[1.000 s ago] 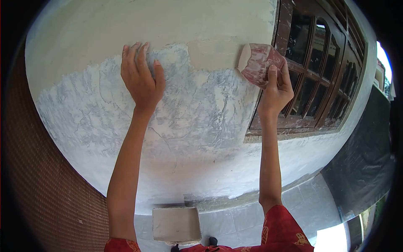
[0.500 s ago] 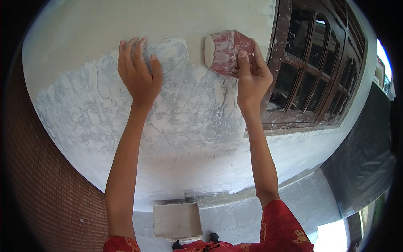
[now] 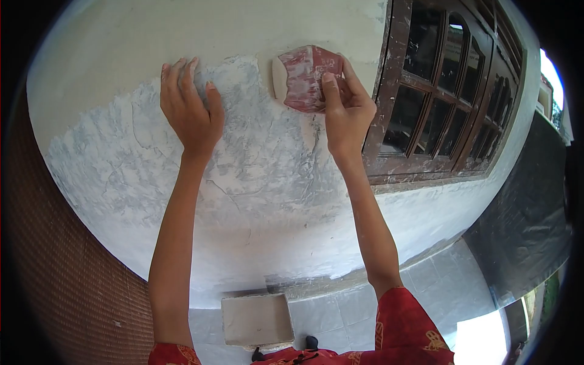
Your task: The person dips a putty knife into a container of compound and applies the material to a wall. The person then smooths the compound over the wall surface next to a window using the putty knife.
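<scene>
My right hand (image 3: 351,115) grips a red putty scraper (image 3: 309,82) by its right side, thumb on the near face. White putty smears the scraper, and its pale left edge lies against the wall (image 3: 182,30). My left hand (image 3: 193,115) rests with fingers apart on or close to the wall, left of the scraper, and holds nothing. Smooth cream coating covers the wall's upper part. Below it spreads a rough, patchy white and grey area (image 3: 261,164). My right fingers behind the scraper are partly hidden.
A brown wooden window (image 3: 420,97) with glass panes borders the work area on the right. On the grey tiled floor (image 3: 328,316) stands a shallow tray (image 3: 286,319) near my feet. A woven brown screen (image 3: 79,261) lines the left; a dark sheet (image 3: 517,219) hangs right.
My right hand has moved the scraper a little left along the wall. The whole view has shifted slightly too. My left hand keeps nearly the same place on the wall.
</scene>
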{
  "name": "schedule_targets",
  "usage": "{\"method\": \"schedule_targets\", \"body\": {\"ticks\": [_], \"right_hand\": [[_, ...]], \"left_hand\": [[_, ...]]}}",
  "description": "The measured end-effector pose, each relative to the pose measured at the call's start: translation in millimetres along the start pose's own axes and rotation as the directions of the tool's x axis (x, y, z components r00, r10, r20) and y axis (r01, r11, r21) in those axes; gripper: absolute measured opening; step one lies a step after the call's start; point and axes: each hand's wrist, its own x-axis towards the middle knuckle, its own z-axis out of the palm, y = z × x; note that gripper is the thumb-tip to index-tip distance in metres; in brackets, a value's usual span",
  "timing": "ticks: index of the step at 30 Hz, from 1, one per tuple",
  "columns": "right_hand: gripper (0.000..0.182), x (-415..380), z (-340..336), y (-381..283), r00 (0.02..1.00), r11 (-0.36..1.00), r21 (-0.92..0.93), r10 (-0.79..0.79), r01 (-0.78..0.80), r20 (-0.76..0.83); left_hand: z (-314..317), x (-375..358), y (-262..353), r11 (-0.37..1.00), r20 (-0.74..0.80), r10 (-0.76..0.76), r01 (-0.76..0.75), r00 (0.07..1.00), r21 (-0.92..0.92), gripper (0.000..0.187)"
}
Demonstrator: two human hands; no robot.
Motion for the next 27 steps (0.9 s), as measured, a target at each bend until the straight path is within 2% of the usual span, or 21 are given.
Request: {"method": "schedule_targets", "body": {"ticks": [1, 3, 5, 7, 9, 11, 13, 16, 19, 23, 26, 27], "right_hand": [[0.039, -3.8, 6.3, -1.9, 0.998, 0.996, -0.089, 0.015, -0.010, 0.056], [0.039, -0.1, 6.3, 5.2, 1.000, 0.998, -0.060, 0.022, -0.023, -0.014], [0.040, 13.8, -22.2, 13.9, 0.994, 0.994, -0.103, 0.017, -0.028, -0.111], [0.042, 27.5, -52.5, 17.7, 0.960, 1.000, -0.008, 0.025, -0.029, -0.279], [0.043, 30.0, -65.1, -1.9, 0.948, 0.997, 0.063, 0.069, -0.052, -0.312], [0.044, 28.9, -60.0, 0.2, 0.952, 0.995, 0.095, 0.069, -0.042, -0.298], [0.044, 17.4, -32.7, -1.8, 0.992, 0.996, 0.078, 0.051, -0.043, -0.114], [0.044, 2.1, 2.1, 6.0, 1.000, 1.000, -0.020, 0.021, -0.020, 0.019], [0.043, 13.0, -27.1, 18.6, 0.995, 0.993, -0.072, 0.085, -0.089, -0.061], [0.043, 31.3, -79.6, 12.3, 0.946, 0.996, 0.069, 0.077, -0.058, -0.315], [0.043, 28.8, -74.6, 4.4, 0.934, 0.993, 0.102, 0.096, -0.065, -0.344], [0.043, 25.9, -62.9, 5.7, 0.961, 0.995, 0.086, 0.065, -0.044, -0.269]], "left_hand": [[1.2, 0.9, 1.9, 1.000, -0.002, 0.005, -0.005, 1.000, -0.006, 0.042], [-1.6, 0.1, 0.8, 1.000, 0.005, -0.011, 0.011, 1.000, 0.000, 0.042], [-2.5, 0.6, 1.5, 1.000, 0.010, -0.018, 0.018, 1.000, 0.002, 0.042], [-2.1, 0.5, 2.3, 0.999, 0.014, -0.031, 0.031, 0.999, 0.010, 0.043], [-0.9, -0.2, 3.8, 0.999, 0.009, -0.027, 0.027, 1.000, 0.028, 0.041], [-0.3, -0.4, 4.0, 0.999, 0.018, -0.028, 0.027, 0.999, 0.036, 0.041], [0.6, -0.1, 2.3, 1.000, -0.011, -0.009, 0.009, 1.000, 0.017, 0.041], [-0.2, -0.2, 0.5, 1.000, -0.021, -0.016, 0.016, 1.000, 0.007, 0.042], [-0.3, -0.7, 0.4, 1.000, -0.017, -0.027, 0.027, 0.999, 0.013, 0.042], [-2.4, 0.6, 3.1, 0.999, 0.025, -0.036, 0.036, 0.999, 0.017, 0.043], [-2.6, -0.9, 4.4, 1.000, 0.040, -0.027, 0.027, 0.999, 0.010, 0.043], [-1.6, -0.6, 3.0, 1.000, 0.028, -0.026, 0.026, 0.999, 0.009, 0.043]]}}
